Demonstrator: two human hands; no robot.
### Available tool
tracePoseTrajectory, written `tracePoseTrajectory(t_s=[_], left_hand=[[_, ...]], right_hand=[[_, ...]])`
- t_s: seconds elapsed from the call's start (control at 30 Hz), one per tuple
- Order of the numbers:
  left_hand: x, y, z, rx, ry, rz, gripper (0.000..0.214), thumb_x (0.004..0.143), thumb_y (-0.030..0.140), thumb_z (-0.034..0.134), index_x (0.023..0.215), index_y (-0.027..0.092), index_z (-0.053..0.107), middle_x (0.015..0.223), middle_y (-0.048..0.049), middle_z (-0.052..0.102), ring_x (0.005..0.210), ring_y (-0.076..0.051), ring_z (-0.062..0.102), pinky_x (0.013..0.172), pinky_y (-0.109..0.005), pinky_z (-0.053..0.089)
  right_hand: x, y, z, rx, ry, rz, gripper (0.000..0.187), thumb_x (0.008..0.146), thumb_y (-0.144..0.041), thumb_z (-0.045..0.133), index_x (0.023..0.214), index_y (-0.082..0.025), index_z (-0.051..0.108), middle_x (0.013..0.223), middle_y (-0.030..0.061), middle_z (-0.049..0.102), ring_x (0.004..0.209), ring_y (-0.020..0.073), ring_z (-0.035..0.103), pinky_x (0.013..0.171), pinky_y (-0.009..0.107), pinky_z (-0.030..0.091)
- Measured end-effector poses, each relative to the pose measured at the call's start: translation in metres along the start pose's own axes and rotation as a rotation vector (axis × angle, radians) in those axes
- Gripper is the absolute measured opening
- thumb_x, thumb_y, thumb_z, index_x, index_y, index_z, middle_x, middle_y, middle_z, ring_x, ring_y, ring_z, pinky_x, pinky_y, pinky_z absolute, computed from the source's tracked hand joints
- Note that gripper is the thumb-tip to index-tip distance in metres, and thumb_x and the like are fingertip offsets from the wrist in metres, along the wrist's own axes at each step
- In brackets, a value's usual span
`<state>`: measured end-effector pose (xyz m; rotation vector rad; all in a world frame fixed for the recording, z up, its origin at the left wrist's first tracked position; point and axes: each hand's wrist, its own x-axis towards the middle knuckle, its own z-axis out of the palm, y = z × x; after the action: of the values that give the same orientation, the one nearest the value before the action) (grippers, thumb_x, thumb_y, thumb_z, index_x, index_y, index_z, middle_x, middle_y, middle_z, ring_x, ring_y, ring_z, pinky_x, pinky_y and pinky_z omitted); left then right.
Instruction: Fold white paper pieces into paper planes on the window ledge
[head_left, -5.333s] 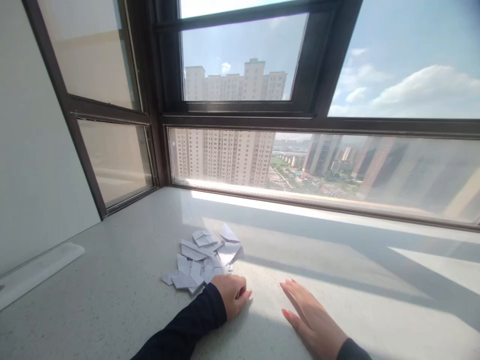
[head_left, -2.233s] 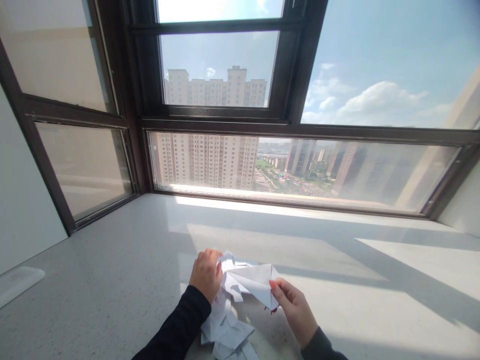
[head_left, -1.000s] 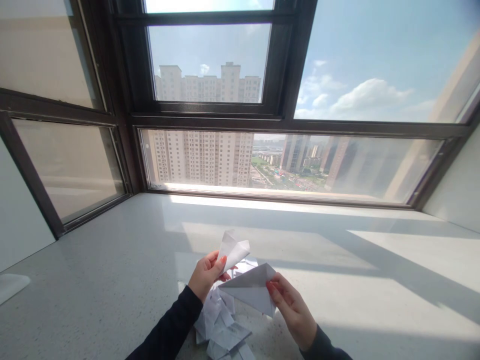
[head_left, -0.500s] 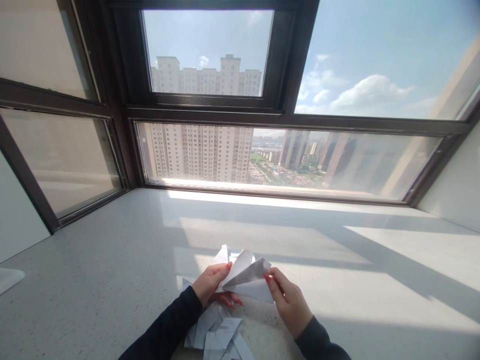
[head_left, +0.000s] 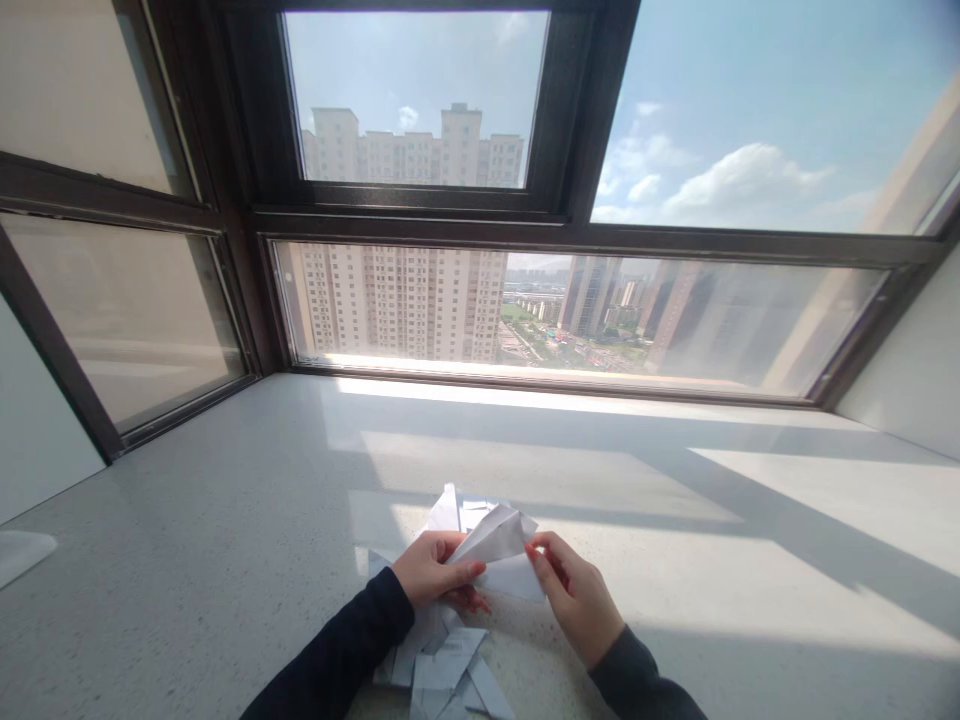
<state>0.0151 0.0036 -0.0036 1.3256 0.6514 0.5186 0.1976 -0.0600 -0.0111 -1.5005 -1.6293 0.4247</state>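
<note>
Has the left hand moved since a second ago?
Yes: against the window frame, the left hand has shifted right and lower in view, toward the right hand.

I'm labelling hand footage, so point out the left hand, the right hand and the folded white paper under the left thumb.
Left hand point(head_left: 427, 572): head view, back of the hand.
Right hand point(head_left: 583, 600): head view, back of the hand.
Folded white paper point(head_left: 491, 538): head view, its upper panel.

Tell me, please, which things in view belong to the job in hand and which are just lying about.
Part of the job:
folded paper, held by the left hand and right hand
loose paper pieces on the ledge near the hands, probably

Apparently just lying about:
white object at the left edge, apart from the hands
</note>
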Motion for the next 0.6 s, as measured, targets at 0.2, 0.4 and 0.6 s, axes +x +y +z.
tracePoseTrajectory(t_s=[0.2,0.4,0.6], left_hand=[[0.0003,-0.0018,-0.0007,0.035,-0.011,0.005,0.037,0.058,0.040,0.066,0.081,0.012,0.061,0.057,-0.0007,0.062,0.054,-0.015,0.059,0.050,-0.022,0.044],[0.0012,-0.0054,-0.0026,0.029,-0.028,0.011,0.036,0.058,0.040,0.065,0.081,0.012,0.061,0.056,-0.0004,0.062,0.054,-0.014,0.059,0.053,-0.024,0.046],[-0.0003,-0.0026,-0.0007,0.011,-0.026,0.005,0.036,0.059,0.039,0.065,0.081,0.012,0.060,0.057,-0.0014,0.062,0.055,-0.015,0.058,0.053,-0.024,0.046]], right_hand=[[0.0005,0.0015,0.0005,-0.005,0.082,0.001,0.026,0.078,-0.043,0.039,0.075,-0.020,0.051,0.044,-0.0058,0.039,0.040,0.0113,0.040,0.040,0.022,0.031],[0.0011,0.0025,0.0015,-0.017,0.035,0.032,0.028,0.078,-0.044,0.038,0.073,-0.019,0.050,0.045,-0.0072,0.033,0.040,0.0113,0.039,0.042,0.022,0.029],[0.0013,0.0023,0.0018,0.019,0.009,0.049,0.026,0.076,-0.044,0.042,0.072,-0.019,0.050,0.044,-0.0078,0.033,0.041,0.0108,0.038,0.043,0.021,0.029]])
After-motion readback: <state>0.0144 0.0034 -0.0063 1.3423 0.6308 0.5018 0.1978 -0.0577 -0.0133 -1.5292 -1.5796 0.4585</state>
